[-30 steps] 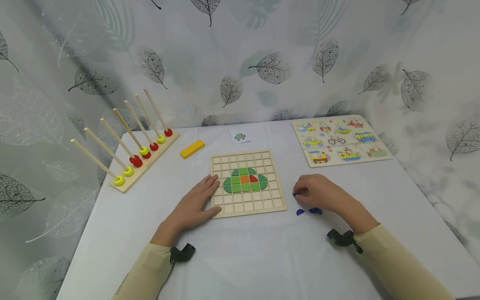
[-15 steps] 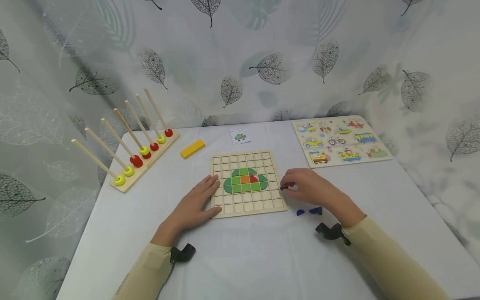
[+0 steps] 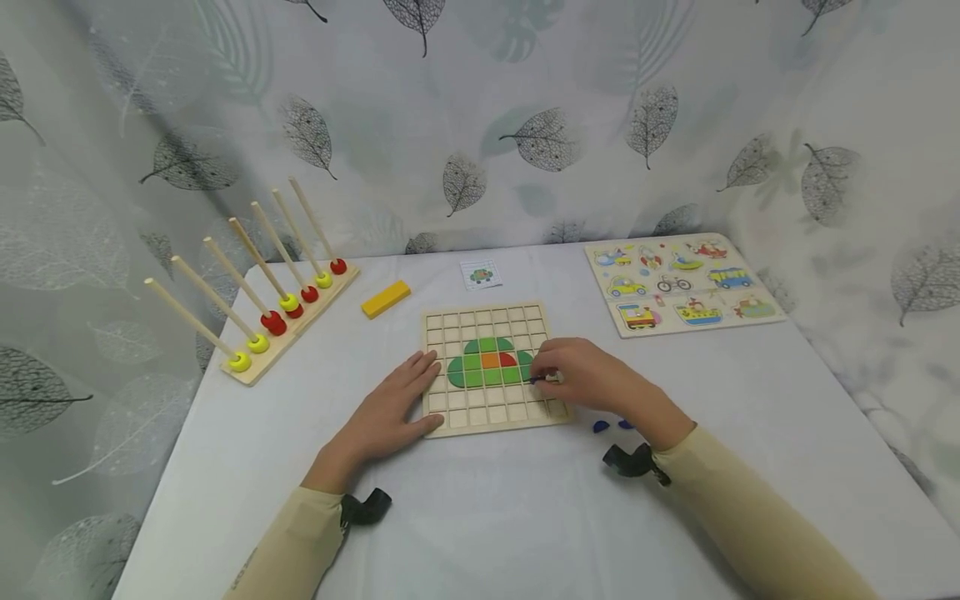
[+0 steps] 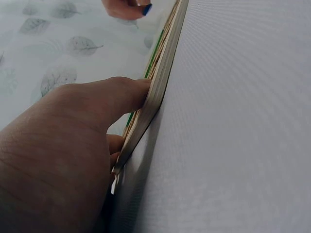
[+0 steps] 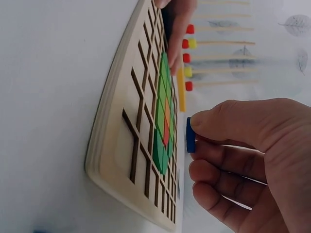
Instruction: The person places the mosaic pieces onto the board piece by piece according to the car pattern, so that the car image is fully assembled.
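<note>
A square wooden grid board (image 3: 476,415) lies on the table, with green pieces (image 3: 472,377), an orange tile (image 3: 490,360) and a red rounded piece (image 3: 508,359) set in its middle cells. My left hand (image 3: 384,408) rests at the board's left edge, fingers extended; the left wrist view has the thumb on its rim. Over the right part of the board, my right hand (image 3: 585,373) pinches a small blue puzzle piece (image 5: 190,135) between thumb and index finger. In the right wrist view this piece is held apart from the board's surface. Its full outline is hidden by the fingers.
Loose blue pieces (image 3: 601,426) lie right of the board, partly behind the right forearm. A small picture card (image 3: 480,273) and a yellow block (image 3: 386,299) are beyond it. A peg stand with beads (image 3: 300,321) stands left; a vehicle puzzle board (image 3: 656,304) lies back right.
My right hand has moved left with the blue piece, from the table beside the loose pieces to over the grid board. My left hand stays in place.
</note>
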### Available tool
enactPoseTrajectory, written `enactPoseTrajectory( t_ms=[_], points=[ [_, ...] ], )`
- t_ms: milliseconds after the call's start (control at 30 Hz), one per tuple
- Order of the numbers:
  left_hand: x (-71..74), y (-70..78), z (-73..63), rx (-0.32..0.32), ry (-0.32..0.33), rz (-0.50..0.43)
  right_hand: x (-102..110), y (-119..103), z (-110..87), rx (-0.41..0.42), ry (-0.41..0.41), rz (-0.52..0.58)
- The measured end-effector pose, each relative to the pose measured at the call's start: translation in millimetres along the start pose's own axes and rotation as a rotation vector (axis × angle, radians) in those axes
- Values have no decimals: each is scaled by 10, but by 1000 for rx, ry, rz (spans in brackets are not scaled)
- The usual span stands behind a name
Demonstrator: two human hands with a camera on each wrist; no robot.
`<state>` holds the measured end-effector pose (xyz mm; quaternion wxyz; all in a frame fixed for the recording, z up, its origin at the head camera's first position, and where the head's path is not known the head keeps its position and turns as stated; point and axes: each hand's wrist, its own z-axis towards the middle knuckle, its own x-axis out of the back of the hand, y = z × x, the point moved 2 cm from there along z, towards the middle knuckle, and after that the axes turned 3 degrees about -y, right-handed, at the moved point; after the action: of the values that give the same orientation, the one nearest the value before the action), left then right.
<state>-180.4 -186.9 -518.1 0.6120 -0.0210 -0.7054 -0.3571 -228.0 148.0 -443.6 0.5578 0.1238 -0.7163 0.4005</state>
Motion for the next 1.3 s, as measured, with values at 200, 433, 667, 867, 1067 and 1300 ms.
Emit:
enactPoseTrajectory(
  t_ms=[200,433,667,867,1067,1300],
  points=[
    [-7,-1,-1,-9,4,3,-96,-65,88,39,-2,-7],
    [3,-2,-3,-13,14,4,-209,-140,193,51,-13,-55],
    [-2,2,0,-3,0,4,-293,-170,250,63,-14,-85],
    [5,15,0,-12,5,3,-331,-157,264,72,-9,-94],
    [12,15,0,-10,7,7,-327,-162,261,76,-15,-83],
    [21,30,-1,-4,2,-2,-323,-139,245,50,-20,-91]
  ],
)
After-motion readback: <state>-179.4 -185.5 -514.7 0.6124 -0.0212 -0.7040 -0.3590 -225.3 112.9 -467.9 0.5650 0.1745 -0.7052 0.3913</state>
